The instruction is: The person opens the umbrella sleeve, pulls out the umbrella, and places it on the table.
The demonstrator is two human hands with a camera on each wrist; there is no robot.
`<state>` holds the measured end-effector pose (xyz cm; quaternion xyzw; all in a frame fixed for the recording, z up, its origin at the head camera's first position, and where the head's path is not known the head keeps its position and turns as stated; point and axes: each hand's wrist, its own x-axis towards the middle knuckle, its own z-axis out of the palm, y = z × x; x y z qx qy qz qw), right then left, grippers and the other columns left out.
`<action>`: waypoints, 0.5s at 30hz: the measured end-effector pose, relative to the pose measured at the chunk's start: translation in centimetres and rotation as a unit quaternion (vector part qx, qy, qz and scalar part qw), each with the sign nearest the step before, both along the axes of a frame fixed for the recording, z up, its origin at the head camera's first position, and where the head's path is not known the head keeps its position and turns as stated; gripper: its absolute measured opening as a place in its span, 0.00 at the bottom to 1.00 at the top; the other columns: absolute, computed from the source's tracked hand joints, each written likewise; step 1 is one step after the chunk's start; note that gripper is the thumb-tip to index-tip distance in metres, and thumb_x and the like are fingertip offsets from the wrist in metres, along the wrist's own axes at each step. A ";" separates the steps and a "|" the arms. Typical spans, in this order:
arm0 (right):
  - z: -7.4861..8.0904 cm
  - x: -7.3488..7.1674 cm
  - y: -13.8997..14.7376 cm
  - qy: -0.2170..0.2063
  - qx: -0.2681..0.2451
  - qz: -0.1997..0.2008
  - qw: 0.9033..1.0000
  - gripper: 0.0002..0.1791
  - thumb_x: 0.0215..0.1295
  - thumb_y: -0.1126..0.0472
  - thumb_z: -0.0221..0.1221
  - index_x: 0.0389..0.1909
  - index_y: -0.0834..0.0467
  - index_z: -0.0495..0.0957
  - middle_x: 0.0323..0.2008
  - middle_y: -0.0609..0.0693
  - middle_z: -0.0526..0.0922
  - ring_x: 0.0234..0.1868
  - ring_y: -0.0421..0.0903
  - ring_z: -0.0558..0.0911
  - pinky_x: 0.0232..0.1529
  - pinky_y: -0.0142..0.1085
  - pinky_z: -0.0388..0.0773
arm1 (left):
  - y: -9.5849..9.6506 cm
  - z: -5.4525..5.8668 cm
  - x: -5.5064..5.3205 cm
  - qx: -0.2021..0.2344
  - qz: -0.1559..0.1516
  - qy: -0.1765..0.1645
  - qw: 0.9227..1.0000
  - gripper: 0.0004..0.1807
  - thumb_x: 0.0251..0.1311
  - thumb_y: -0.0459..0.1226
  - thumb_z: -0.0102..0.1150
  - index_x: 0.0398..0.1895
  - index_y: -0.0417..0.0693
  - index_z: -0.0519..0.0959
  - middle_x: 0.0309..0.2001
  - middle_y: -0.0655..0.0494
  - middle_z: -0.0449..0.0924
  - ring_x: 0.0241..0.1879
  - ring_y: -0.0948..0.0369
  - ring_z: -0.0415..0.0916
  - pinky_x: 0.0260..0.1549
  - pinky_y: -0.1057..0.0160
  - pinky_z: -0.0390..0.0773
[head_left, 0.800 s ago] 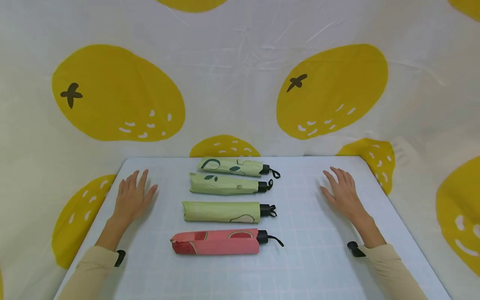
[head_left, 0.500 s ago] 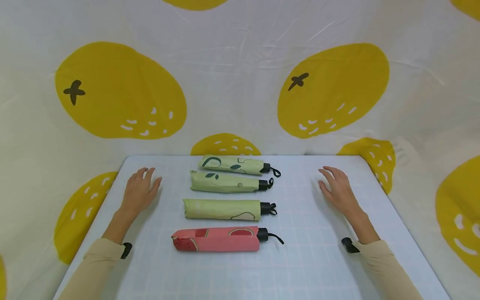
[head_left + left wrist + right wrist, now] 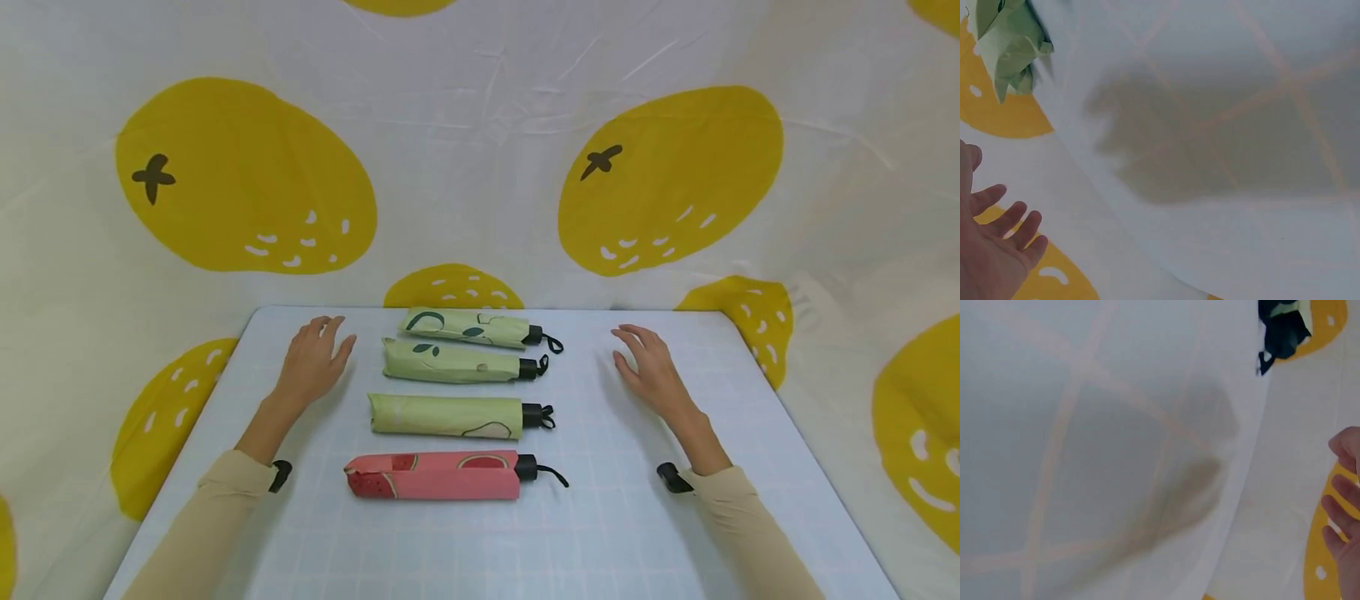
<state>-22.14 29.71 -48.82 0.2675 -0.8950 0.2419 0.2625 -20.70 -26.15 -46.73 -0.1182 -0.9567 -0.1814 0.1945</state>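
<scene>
Four-sided rows aside, several folded umbrellas lie crosswise on the table, black handles to the right. Farthest back is a pale green umbrella [image 3: 465, 327] with dark outlines; in front of it lies a green umbrella [image 3: 450, 362] with leaf prints. Nearer come a yellow-green umbrella [image 3: 446, 416] and a pink watermelon-print umbrella [image 3: 435, 476]. My left hand [image 3: 311, 362] hovers left of the back two, fingers spread and relaxed, holding nothing. On the other side, my right hand [image 3: 652, 371] is raised with loosely bent fingers, apart from the handles. Both hands [image 3: 997, 250] look empty in the wrist views.
The umbrellas rest on a white table [image 3: 465, 550] with a faint grid. Behind and beside it hangs a pale cloth [image 3: 465, 183] printed with large yellow fruit. A black band [image 3: 280, 476] shows at the left cuff, another black band [image 3: 673, 478] at the right.
Both hands have moved inward toward the umbrellas, the left one rightward and the right one leftward. The umbrellas lie as before; the head view has shifted slightly.
</scene>
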 end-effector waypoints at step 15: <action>0.5 -1.0 -3.7 -0.047 -0.003 -0.003 0.999 0.22 0.66 0.71 0.65 0.61 0.69 0.76 0.60 0.65 0.76 0.63 0.64 0.72 0.65 0.62 0.66 | 4.2 1.5 -2.3 0.002 -0.053 -0.029 0.998 0.26 0.77 0.40 0.54 0.66 0.27 0.70 0.60 0.25 0.71 0.58 0.31 0.70 0.59 0.33 0.69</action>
